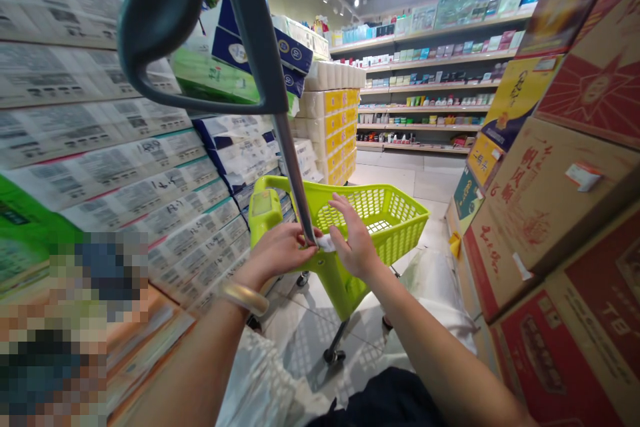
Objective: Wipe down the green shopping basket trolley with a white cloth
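A lime-green plastic wheeled shopping basket (pixel 400 233) stands in front of me. Its metal pole (pixel 295 180) rises from the near edge to a dark grey loop handle (pixel 270 73). A small white piece, like a tissue or wipe (pixel 326 243), lies against the foot of the pole. My left hand (pixel 283 247), with a gold bangle on its wrist, is closed at the pole's foot, its fingertips at the white piece. On the other side my right hand (pixel 355 240) has its fingers stretched apart, the thumb side close to the white piece. The basket holds nothing that I can see.
Stacked paper-wrapped packs (pixel 125 173) line the left side. Tissue packs (pixel 335 133) stand beyond the basket. Red and brown cartons (pixel 530 193) rise close on the right. Shelves of small goods (pixel 430 90) span the back. A tiled floor (pixel 300 320) runs underneath.
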Motion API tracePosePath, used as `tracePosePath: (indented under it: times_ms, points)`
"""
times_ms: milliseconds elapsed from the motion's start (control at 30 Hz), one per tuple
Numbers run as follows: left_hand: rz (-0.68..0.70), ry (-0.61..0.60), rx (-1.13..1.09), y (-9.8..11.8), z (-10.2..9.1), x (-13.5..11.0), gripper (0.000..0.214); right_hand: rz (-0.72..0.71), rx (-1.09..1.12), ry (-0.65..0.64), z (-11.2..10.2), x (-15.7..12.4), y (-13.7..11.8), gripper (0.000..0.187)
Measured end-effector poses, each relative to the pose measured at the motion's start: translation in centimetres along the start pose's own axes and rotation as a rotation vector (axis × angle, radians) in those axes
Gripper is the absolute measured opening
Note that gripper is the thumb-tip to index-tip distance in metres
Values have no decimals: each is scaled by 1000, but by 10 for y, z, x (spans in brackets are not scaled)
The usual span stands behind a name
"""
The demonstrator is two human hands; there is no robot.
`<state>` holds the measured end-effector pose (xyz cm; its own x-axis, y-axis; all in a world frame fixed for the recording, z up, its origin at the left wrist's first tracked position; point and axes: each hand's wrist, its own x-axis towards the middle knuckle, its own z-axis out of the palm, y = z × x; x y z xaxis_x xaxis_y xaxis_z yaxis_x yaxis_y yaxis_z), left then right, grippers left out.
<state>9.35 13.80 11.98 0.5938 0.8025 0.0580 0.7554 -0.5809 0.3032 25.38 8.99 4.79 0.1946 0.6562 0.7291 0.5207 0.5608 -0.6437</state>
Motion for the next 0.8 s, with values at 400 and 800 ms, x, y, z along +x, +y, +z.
tracePosePath:
  times_ms: [400, 800]
  points:
    - [73, 175, 72, -5, 6, -4, 27, 111, -92, -98, 21, -13, 8, 39]
    - [100, 250, 125, -9, 8, -3, 41, 16, -440, -259, 29, -26, 15, 28]
